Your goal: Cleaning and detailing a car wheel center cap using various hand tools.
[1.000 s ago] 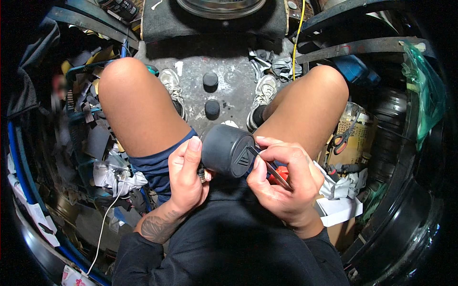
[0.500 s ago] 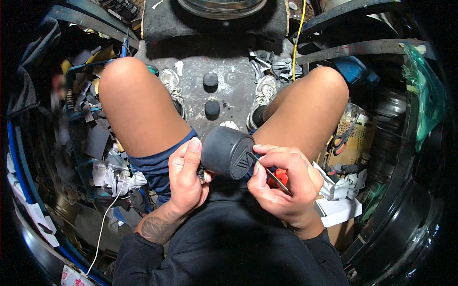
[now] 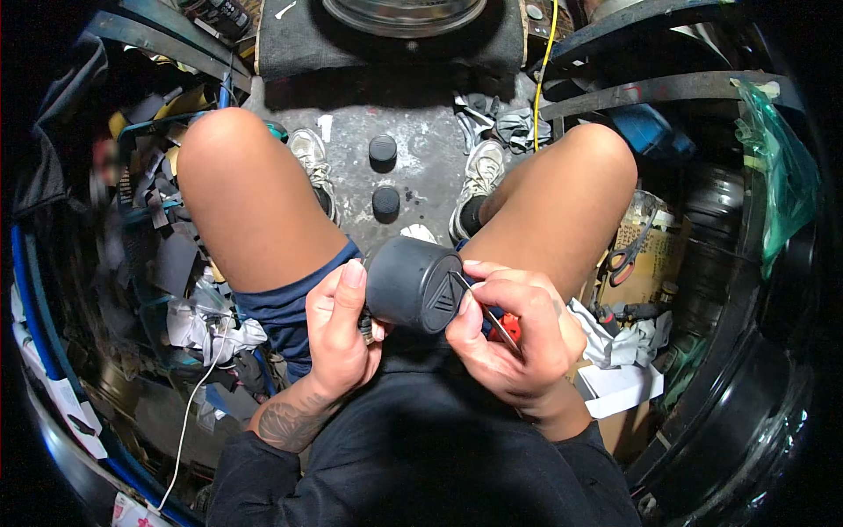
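Behind the right hand [image 3: 518, 338], a red-handled tool [image 3: 505, 329] is mostly hidden.

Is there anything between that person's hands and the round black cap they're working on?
Nothing visible. The left hand grips the black cap directly, and the right hand touches its face while holding a thin metal tool against it.
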The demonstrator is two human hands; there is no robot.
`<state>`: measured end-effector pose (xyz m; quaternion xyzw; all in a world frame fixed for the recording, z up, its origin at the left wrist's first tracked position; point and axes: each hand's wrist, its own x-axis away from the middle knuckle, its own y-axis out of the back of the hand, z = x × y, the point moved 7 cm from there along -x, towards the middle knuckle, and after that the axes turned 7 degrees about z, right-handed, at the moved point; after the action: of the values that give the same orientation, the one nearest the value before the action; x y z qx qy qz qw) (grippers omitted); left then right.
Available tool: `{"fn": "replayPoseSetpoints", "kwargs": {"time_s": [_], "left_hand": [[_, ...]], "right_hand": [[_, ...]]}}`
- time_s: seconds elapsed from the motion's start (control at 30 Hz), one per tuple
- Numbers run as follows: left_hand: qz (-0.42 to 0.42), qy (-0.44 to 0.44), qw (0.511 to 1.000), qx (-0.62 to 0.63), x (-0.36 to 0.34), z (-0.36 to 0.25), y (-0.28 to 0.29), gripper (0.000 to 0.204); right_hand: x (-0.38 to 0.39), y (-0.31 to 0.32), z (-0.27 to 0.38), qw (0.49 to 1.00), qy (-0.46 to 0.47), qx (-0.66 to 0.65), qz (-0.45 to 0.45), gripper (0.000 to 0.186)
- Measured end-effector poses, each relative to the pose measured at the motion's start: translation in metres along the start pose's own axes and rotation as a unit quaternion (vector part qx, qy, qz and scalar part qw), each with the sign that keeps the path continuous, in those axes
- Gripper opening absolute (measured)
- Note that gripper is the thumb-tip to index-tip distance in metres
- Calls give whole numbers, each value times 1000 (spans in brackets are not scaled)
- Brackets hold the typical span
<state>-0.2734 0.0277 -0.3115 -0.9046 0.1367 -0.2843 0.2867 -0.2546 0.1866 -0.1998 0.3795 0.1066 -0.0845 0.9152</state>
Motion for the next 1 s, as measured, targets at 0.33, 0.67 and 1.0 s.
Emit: {"fn": "replayPoseSetpoints", "kwargs": {"time_s": [0.33, 0.67, 1.0], "left_hand": [[-18, 21, 999, 26, -2, 5, 4, 38], [4, 64, 994, 85, -6, 8, 4, 45], [-2, 10, 1000, 23, -3, -1, -3, 37]], "right_hand": [[7, 1, 1, 999, -14, -30, 9, 20], [2, 8, -7, 994, -57, -90, -19, 19], [-2, 6, 0, 999, -36, -8, -11, 20]]}}
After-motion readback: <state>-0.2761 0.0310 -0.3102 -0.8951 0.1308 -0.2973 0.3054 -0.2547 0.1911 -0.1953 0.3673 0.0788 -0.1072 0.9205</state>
